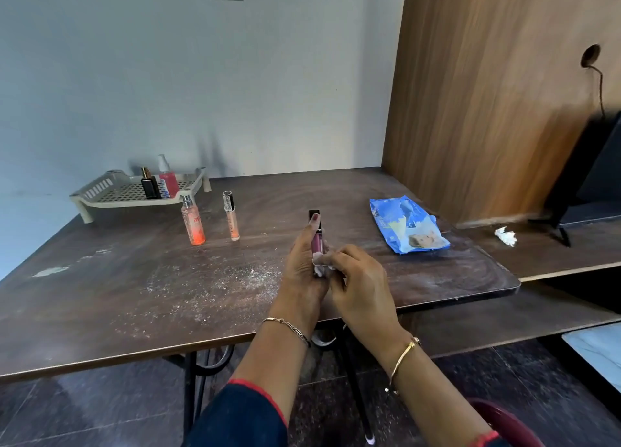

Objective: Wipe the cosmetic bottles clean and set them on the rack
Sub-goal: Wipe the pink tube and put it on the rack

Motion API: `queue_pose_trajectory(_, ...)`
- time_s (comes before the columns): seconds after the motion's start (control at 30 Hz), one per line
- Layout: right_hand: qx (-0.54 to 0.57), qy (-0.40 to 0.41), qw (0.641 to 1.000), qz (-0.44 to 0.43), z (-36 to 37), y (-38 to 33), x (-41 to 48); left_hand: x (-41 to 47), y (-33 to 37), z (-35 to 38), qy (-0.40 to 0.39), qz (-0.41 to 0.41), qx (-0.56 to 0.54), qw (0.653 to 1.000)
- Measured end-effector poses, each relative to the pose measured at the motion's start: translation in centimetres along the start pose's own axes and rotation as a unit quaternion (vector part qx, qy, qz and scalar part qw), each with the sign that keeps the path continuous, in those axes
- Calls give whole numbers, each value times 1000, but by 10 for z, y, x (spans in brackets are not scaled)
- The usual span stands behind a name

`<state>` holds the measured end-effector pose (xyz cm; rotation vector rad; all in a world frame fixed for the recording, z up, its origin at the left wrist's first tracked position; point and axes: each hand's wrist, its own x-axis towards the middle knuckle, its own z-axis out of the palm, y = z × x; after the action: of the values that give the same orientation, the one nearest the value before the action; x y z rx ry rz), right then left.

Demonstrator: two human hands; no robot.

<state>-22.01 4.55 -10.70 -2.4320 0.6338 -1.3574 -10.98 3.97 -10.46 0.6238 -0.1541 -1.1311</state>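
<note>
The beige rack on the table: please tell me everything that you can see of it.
The rack looks like beige plastic: a shallow tray with a perforated floor, a slotted left end and short legs. It stands level at the far left corner of the table. A black bottle and a red bottle stand upright on it. No hand touches it.

Orange spray bottle (pixel 193 223) and slim clear tube (pixel 231 216) stand upright on table (pixel 117 278) just before rack's (pixel 97 188) right front corner, narrow gap between them; bare tabletop left of the spray bottle leads to the rack. On rack, black bottle (pixel 149 186) and red bottle (pixel 169 182) fill right-middle, left grid bare. Right side: wipes pack (pixel 408 226) lies flat near wood panel (pixel 487 110), which walls that edge.
</note>
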Motion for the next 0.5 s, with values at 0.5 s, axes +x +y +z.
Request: queue_pose_trajectory(0.5, -84, 36, 996, -17, -5, 7, 50, -13, 2, 2, -59, -6, 5, 998)
